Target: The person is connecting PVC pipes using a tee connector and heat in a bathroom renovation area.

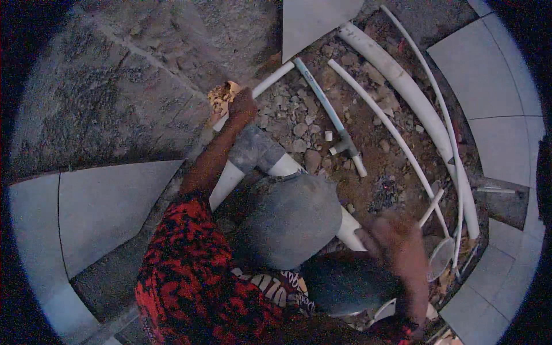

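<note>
My left hand (242, 109) is closed at the upper left of the pit, with a crumpled tan piece of what looks like paper (223, 96) bunched at its fingers. A thin white pipe (275, 79) passes behind this hand and shows again below it; whether the fingers also grip the pipe is hidden. My right hand (397, 244) is smeared by motion at the lower right, close to a thick white pipe (349, 229). Between my arms is a large grey rounded shape (293, 218) of unclear kind. A grey elbow fitting (253, 149) joins thick white pipes beyond it.
Rubble and soil (299, 118) fill the pit. A bluish pipe with a grey tee (345, 142) lies there. Long white pipes (402, 86) curve down the right side. Pale tiles (489, 75) border the right, more tiles (115, 213) the left. A rough cement surface (115, 103) spans the upper left.
</note>
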`<state>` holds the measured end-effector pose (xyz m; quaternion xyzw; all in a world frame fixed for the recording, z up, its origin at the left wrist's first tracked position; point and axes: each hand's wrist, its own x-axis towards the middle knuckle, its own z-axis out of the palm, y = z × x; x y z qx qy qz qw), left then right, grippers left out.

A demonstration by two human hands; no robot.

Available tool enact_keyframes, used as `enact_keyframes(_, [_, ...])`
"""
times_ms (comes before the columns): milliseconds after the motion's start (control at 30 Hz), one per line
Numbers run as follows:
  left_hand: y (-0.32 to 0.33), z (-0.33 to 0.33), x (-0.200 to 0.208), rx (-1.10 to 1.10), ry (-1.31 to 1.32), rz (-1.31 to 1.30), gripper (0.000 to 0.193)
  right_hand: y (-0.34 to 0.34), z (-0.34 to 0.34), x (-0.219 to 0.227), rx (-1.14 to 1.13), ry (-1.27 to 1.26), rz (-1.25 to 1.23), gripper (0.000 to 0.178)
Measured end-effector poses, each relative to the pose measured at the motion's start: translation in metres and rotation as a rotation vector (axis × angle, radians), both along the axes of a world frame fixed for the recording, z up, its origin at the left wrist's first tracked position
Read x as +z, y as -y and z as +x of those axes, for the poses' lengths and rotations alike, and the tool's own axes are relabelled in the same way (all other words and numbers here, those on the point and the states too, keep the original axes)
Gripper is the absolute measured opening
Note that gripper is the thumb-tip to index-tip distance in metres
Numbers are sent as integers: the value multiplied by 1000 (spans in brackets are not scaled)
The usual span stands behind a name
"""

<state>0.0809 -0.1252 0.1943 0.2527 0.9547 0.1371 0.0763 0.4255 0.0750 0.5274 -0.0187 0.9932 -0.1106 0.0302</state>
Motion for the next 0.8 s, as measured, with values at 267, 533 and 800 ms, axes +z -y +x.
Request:
enact_keyframes(267, [17,-31,-27,172,-188,-181,29,7,1,-9,30,144,-111,21])
enact_keyframes(533, [-6,-5,-52,49,-210,37,35,-21,9,-32,-152,309,-128,26])
enact_keyframes(800, [19,-5,-47,94,-273,65,57,-47,-11,-48,-275,404,-165,33])
